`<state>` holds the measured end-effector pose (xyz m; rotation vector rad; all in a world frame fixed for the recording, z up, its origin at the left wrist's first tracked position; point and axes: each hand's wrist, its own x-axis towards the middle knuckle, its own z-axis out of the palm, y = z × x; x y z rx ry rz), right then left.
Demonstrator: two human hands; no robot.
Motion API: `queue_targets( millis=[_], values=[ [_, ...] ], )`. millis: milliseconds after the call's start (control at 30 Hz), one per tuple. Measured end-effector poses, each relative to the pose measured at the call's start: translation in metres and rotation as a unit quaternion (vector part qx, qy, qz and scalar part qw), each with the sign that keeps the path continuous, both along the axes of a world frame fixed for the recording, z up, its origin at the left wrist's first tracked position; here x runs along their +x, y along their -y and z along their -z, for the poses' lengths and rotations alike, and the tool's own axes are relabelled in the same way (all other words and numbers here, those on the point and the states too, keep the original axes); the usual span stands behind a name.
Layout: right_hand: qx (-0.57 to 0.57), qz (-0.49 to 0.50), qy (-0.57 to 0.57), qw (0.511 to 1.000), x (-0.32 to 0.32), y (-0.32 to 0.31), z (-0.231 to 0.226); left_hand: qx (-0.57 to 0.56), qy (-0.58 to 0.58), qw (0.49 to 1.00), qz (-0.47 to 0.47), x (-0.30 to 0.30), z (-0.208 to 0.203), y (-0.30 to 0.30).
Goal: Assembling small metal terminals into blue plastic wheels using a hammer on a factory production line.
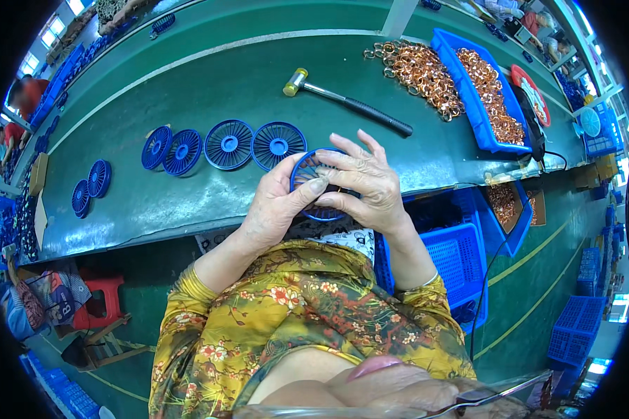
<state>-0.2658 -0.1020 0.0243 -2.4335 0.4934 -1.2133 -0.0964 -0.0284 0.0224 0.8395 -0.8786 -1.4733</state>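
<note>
In front of my chest, at the table's near edge, both hands are around a round blue spoked wheel. My left hand grips its left rim, thumb laid across the front. My right hand is closed on the right side, thumb and bent fingers on the wheel, the other fingers raised. The fingers hide much of its middle. Just beyond lies another blue spoked wheel, with several more to its left. A hammer with a black handle and yellowish head lies farther back.
Loose copper-coloured rings are heaped at the back right, beside a blue tray full of them. A blue crate stands below the table edge at right. At lower left are a red stool and another person.
</note>
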Motion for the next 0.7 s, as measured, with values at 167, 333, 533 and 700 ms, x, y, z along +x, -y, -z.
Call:
queue_targets(
  millis=[167,333,533,700],
  values=[
    [0.221,-0.099,0.094,0.966,-0.004,0.005,0.013,-0.078,0.115,0.989,-0.042,-0.004,0.001,0.008],
    [0.309,-0.164,0.147,0.925,-0.013,0.014,0.012,-0.229,0.385,0.891,-0.08,-0.007,-0.002,0.01],
    [0.381,-0.095,0.04,0.919,-0.019,0.106,-0.006,-0.433,0.509,0.734,-0.125,-0.015,0.015,0.029],
    [0.055,0.418,-0.284,0.861,-0.019,0.219,0.033,-0.367,0.74,0.56,-0.057,-0.04,0.024,0.074]
  ],
)
